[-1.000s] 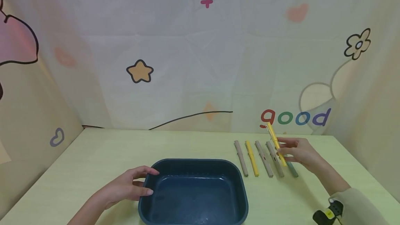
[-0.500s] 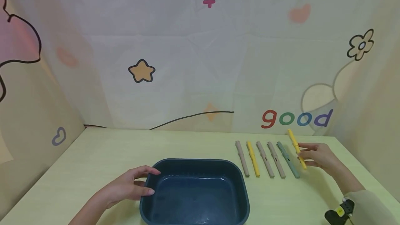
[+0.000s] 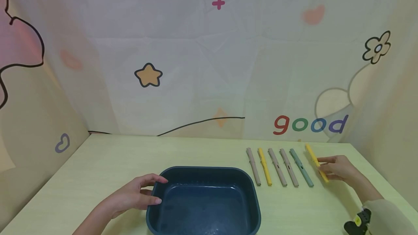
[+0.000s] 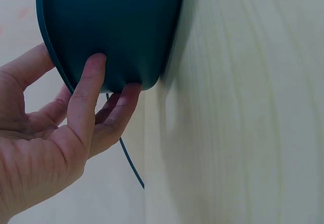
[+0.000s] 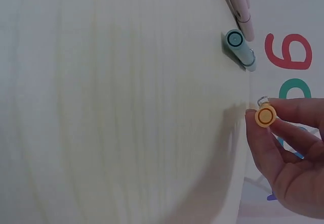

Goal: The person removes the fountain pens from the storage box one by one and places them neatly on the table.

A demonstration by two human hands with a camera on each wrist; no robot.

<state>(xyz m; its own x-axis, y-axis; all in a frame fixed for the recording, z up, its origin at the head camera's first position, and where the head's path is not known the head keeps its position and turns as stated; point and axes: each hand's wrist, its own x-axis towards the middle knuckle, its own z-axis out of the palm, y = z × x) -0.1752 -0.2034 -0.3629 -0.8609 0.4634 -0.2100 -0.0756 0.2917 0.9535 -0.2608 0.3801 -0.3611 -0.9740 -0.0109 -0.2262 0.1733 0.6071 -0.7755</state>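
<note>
1. Fingers of our right hand (image 3: 339, 169) pinch a yellow pen (image 3: 316, 162) by its near half, thumb on one side and fingertips (image 5: 283, 107) on the other; the right wrist view shows the pen's round end (image 5: 265, 116) held between them.
2. We hold that pen low over the pale table (image 3: 107, 162) at the far right end of a row of pens, just beside the green pen (image 3: 302, 167) and roughly parallel to it. We cannot tell whether it touches the tabletop.
3. Left of the green pen we see two beige pens (image 3: 283, 167), then another yellow pen (image 3: 264, 166), then one more beige pen (image 3: 253, 166), all lying side by side and apart from one another.
4. Our left hand (image 3: 134, 196) grips the left rim of the dark blue tub (image 3: 228, 173), thumb over the edge, fingers curled against its outer wall (image 4: 116, 27).
5. We see the tub standing on the table nearer us than the pens, to their left.
</note>
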